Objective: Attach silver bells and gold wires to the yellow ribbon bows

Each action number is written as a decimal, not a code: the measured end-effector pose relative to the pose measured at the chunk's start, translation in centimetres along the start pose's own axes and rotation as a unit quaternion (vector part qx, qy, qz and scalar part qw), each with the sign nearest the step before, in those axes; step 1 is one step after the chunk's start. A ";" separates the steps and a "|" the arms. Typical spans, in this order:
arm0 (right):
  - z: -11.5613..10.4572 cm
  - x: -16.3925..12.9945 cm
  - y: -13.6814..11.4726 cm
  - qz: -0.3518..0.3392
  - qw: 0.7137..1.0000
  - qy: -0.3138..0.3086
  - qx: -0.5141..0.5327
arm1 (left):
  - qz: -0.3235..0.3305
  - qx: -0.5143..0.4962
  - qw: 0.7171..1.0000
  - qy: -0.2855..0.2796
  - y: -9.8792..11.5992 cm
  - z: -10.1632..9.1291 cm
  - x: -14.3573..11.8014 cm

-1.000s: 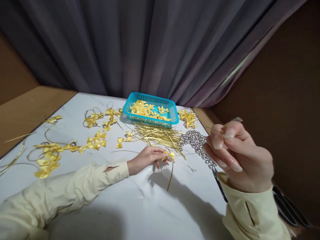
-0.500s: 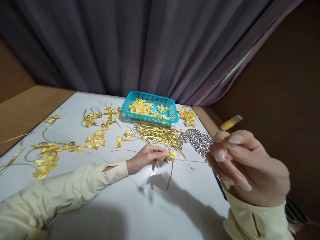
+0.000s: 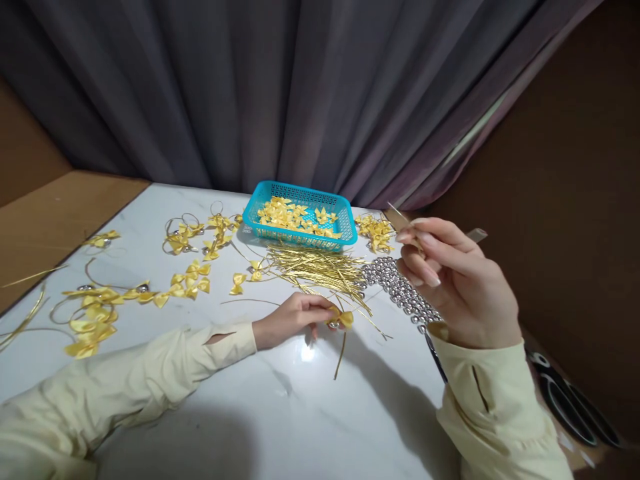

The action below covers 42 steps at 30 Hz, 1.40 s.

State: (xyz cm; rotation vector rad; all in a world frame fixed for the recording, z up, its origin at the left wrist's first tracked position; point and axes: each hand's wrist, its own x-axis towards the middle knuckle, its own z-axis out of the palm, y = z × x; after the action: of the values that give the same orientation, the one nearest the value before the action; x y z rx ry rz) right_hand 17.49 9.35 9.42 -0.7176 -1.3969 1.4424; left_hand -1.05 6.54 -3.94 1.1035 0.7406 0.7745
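Observation:
My left hand (image 3: pixel 293 319) rests on the white table (image 3: pixel 240 407) and pinches a small yellow ribbon bow (image 3: pixel 343 319) with a silver bead; a gold wire (image 3: pixel 341 355) hangs from it toward me. My right hand (image 3: pixel 457 283) is raised above the table's right edge, fingers closed on the end of a thin gold wire (image 3: pixel 397 213). A pile of gold wires (image 3: pixel 320 267) lies between the hands and the basket. A heap of silver beads (image 3: pixel 400 290) sits under my right hand.
A turquoise basket (image 3: pixel 300 223) of yellow bows stands at the back. Finished bows on wire loops (image 3: pixel 193 283) are scattered over the left half. More bows (image 3: pixel 375 233) lie right of the basket. Scissors (image 3: pixel 570 403) lie off the right edge. A curtain hangs behind.
My right hand moved up and away from me toward the basket, pulling the thin wire. My left hand stayed in place on the bow.

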 end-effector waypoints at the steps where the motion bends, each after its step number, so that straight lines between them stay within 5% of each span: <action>1: -0.3 0.3 0.1 0.002 1.000 0.006 -0.007 | -0.002 -0.003 1.000 0.003 -0.1 0.0 0.0; 24: -3.4 2.0 2.7 0.052 0.989 0.139 -0.004 | -0.009 -0.006 1.000 -0.029 0.3 0.2 -0.3; 36: -5.4 1.9 4.3 0.006 0.977 0.206 -0.061 | -0.018 -0.007 0.999 -0.033 0.7 0.2 -0.3; 42: -4.5 0.1 4.6 -0.005 0.974 0.214 -0.074 | -0.017 -0.002 0.999 -0.031 0.7 0.2 -0.3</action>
State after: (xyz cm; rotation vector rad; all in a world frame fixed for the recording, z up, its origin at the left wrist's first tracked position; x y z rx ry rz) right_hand 20.48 11.80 4.20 -1.0456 -1.1735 1.0978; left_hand -1.12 6.40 -3.20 1.1047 0.7030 0.7102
